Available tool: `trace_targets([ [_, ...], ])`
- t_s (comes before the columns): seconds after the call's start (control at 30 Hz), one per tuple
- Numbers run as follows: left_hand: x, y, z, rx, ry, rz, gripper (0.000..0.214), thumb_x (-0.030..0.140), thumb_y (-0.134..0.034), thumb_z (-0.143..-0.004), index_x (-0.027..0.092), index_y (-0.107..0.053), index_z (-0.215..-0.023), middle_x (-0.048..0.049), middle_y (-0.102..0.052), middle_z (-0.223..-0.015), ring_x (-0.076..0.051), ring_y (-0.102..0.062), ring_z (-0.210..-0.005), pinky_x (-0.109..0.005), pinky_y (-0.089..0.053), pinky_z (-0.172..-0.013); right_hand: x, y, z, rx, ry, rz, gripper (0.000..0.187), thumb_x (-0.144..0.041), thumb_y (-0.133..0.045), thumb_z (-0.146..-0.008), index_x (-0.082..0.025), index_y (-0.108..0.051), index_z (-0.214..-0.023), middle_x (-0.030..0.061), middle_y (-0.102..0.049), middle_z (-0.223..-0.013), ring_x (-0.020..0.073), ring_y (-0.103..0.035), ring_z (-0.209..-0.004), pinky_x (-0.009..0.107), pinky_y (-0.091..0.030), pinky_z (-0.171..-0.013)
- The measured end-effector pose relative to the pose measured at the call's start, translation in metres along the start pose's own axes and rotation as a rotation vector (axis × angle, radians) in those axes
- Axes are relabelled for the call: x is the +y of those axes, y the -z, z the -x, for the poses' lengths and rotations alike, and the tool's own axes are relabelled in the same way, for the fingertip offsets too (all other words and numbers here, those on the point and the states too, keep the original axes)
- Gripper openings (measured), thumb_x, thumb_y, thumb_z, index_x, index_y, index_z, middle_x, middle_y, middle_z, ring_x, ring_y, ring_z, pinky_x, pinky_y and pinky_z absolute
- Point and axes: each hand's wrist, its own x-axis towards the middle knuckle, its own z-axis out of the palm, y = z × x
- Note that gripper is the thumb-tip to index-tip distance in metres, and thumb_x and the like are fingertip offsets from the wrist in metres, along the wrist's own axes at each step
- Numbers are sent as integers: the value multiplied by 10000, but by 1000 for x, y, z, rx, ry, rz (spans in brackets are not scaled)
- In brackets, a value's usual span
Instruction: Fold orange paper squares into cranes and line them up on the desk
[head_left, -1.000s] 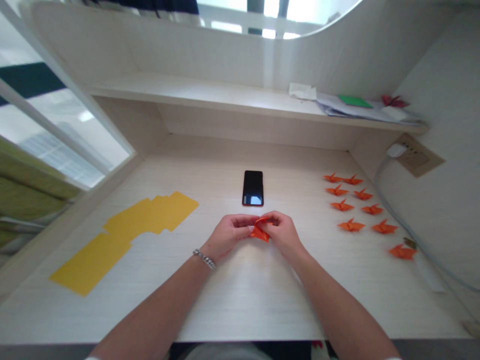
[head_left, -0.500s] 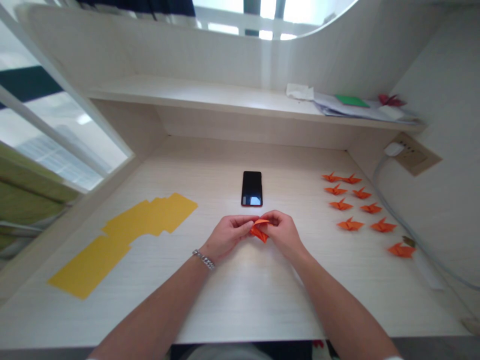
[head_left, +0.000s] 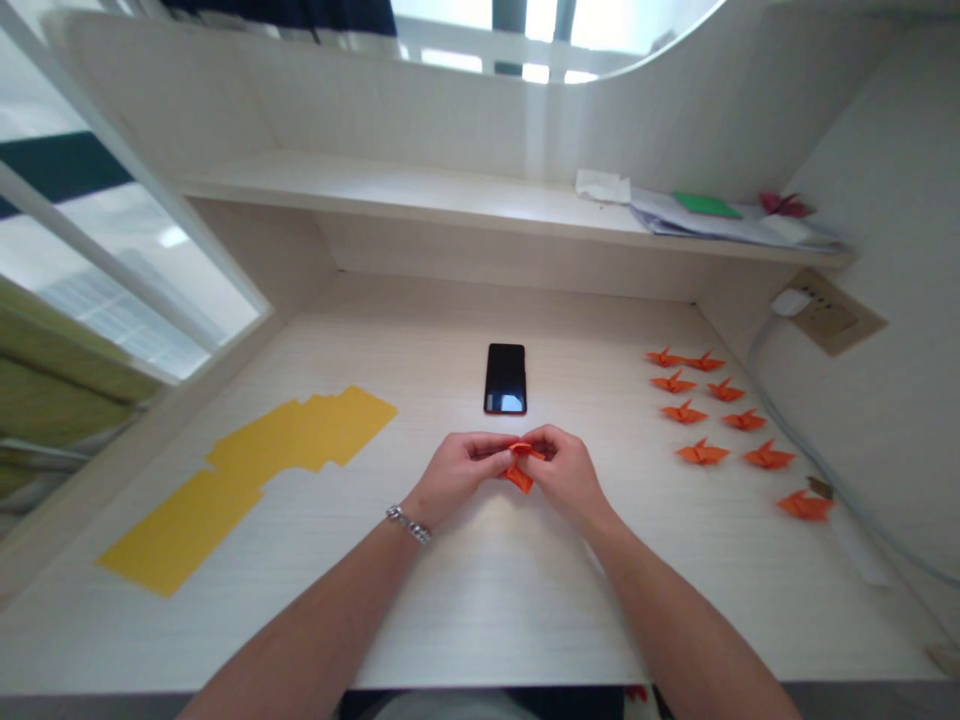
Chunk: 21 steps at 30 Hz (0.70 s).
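A small piece of folded orange paper is pinched between my two hands, near the middle of the desk. My left hand, with a silver chain bracelet at its wrist, grips the paper's left side between thumb and fingers. From the right, my right hand pinches the same paper, thumb and fingertips meeting the left ones. The fingers partly hide the folds. Just beyond the hands lies a black phone, flat on the desk.
Several orange paper cranes stand in rows at the right. Overlapping yellow paper sheets lie at the left. A grey cable runs from a wall socket down the right side. Papers rest on the shelf.
The top flap of the orange paper has shifted and looks more bent down between the fingertips. Both hands keep their hold in nearly the same place; the view has moved slightly.
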Motion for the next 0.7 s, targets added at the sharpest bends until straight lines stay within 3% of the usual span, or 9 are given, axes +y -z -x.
trace_targets([
  [0.17, -4, -2, -1, 36, 16, 157, 362, 338, -677, -768, 128, -696, -1063, -114, -727, -970, -227, -674, -850, -368, -530, -809, 0, 1, -2, -115, -64, -181, 267, -303, -655, -722, -131, -707, -919, 87, -732, -826, 215, -684, -724, 306, -554, -626],
  [0.43, 0, -3, 0, 54, -32, -6, 370, 296, -708, -731, 128, -704, -1060, -95, -735, -919, -239, -663, -863, -335, -507, -802, 0, -2, 0, -25, -59, -80, 228, -295, -611, -766, -150, -730, -896, 76, -738, -802, 214, -692, -713, 310, -565, -634],
  [0.7, -2, -10, 0, 87, -17, 143, 334, 322, -696, -753, 125, -713, -1023, -101, -728, -963, -209, -653, -876, -316, -496, -825, -2, 0, 1, -21, -26, -76, 213, -273, -635, -746, -159, -734, -895, 73, -741, -811, 204, -691, -710, 303, -560, -640],
])
